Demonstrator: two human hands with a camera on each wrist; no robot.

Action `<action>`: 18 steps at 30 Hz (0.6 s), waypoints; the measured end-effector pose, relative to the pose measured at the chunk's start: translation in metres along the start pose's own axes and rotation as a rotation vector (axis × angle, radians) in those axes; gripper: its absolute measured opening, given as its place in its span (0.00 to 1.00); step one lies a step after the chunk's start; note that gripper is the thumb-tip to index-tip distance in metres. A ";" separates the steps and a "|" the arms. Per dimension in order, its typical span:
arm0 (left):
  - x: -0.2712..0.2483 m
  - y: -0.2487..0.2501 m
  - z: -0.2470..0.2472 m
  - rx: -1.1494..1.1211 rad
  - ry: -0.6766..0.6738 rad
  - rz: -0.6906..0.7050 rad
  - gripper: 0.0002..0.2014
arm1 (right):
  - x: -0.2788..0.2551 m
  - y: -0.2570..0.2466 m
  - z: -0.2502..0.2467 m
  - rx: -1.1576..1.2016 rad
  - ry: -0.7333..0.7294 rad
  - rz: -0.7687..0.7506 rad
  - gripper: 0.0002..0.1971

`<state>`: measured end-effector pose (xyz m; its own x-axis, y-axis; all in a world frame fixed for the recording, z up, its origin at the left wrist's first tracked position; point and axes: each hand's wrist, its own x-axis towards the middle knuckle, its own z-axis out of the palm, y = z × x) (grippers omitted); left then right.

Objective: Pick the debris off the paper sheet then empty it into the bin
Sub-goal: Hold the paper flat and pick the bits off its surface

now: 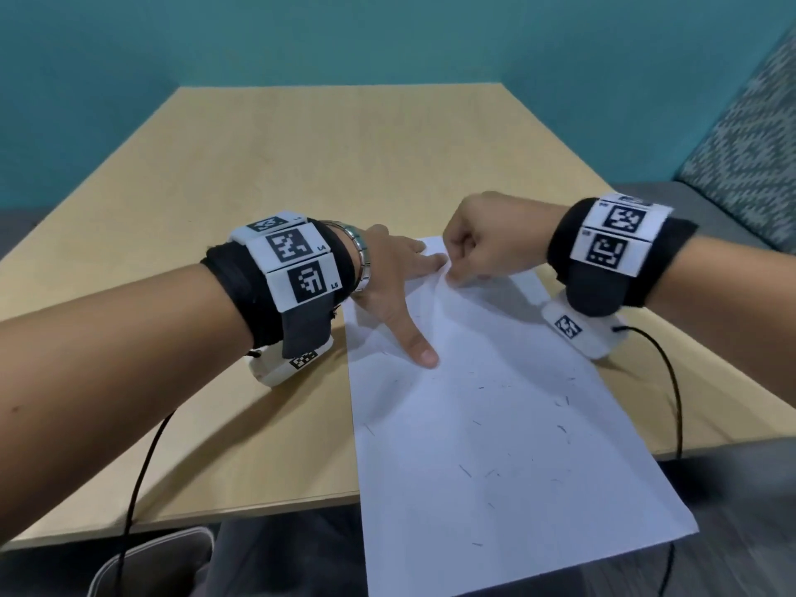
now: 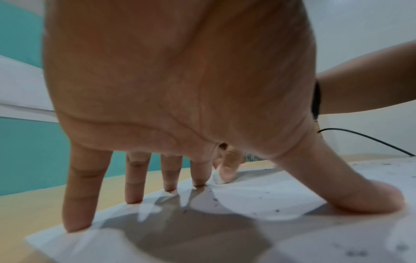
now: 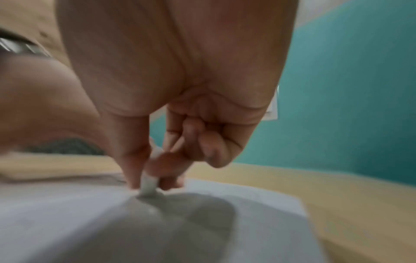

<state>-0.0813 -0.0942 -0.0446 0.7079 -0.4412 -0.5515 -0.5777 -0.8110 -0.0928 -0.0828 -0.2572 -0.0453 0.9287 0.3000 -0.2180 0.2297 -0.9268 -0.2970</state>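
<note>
- Debris (image 1: 467,470): thin dark flecks scattered over near half of sheet (image 1: 495,424), which overhangs bench (image 1: 301,165).
- Left hand (image 1: 390,269): fingers spread flat on sheet's far end.
- Right hand (image 1: 486,239): curled, pinching small white piece (image 3: 148,185) against sheet's far edge.

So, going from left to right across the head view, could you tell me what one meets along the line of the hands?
Bare table → left hand, fingers spread on the paper sheet → right hand, pinching a small white piece at the sheet's far end → patterned cushion.
</note>
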 end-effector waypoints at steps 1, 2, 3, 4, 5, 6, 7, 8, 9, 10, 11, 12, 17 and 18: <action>-0.001 0.000 0.000 -0.001 -0.001 -0.011 0.64 | 0.002 0.001 -0.001 0.010 0.036 0.018 0.08; -0.001 0.001 0.000 -0.004 -0.003 -0.009 0.62 | 0.000 -0.001 0.001 0.035 0.015 0.011 0.08; -0.002 0.001 0.000 -0.012 0.001 0.005 0.59 | -0.004 -0.006 0.006 0.051 -0.058 -0.031 0.09; -0.003 0.001 0.000 -0.019 0.007 0.022 0.55 | -0.010 -0.012 0.011 0.067 -0.152 -0.069 0.09; -0.002 0.001 -0.001 -0.022 0.010 0.031 0.54 | -0.014 -0.014 0.012 0.083 -0.211 -0.085 0.10; -0.001 0.000 -0.001 -0.024 0.004 0.025 0.55 | -0.013 -0.011 0.010 0.072 -0.196 -0.075 0.10; 0.000 0.000 0.000 -0.018 -0.004 0.012 0.59 | -0.008 -0.004 0.006 0.037 -0.121 -0.039 0.10; 0.001 -0.001 0.001 -0.006 -0.011 -0.004 0.63 | -0.003 0.002 0.001 0.003 -0.028 -0.002 0.09; 0.001 -0.001 0.001 0.000 -0.010 -0.016 0.65 | 0.000 0.007 -0.002 -0.016 0.037 0.022 0.09; 0.001 -0.001 0.001 0.001 -0.009 -0.019 0.65 | -0.002 0.007 -0.002 -0.001 0.041 0.027 0.09; 0.001 -0.001 0.001 -0.002 -0.003 -0.017 0.64 | -0.006 0.004 0.001 0.033 -0.014 0.002 0.09; 0.001 -0.002 0.001 -0.010 0.002 -0.014 0.63 | -0.012 -0.002 0.007 0.058 -0.109 -0.050 0.09; 0.002 -0.001 0.000 0.001 -0.018 -0.014 0.65 | -0.006 0.007 0.000 -0.060 0.008 -0.030 0.09; 0.002 -0.001 0.000 0.010 -0.020 -0.019 0.66 | -0.003 0.009 -0.001 -0.082 0.071 -0.009 0.09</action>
<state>-0.0794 -0.0938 -0.0457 0.7108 -0.4180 -0.5657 -0.5685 -0.8150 -0.1121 -0.0831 -0.2666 -0.0460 0.9440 0.2946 -0.1488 0.2585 -0.9403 -0.2215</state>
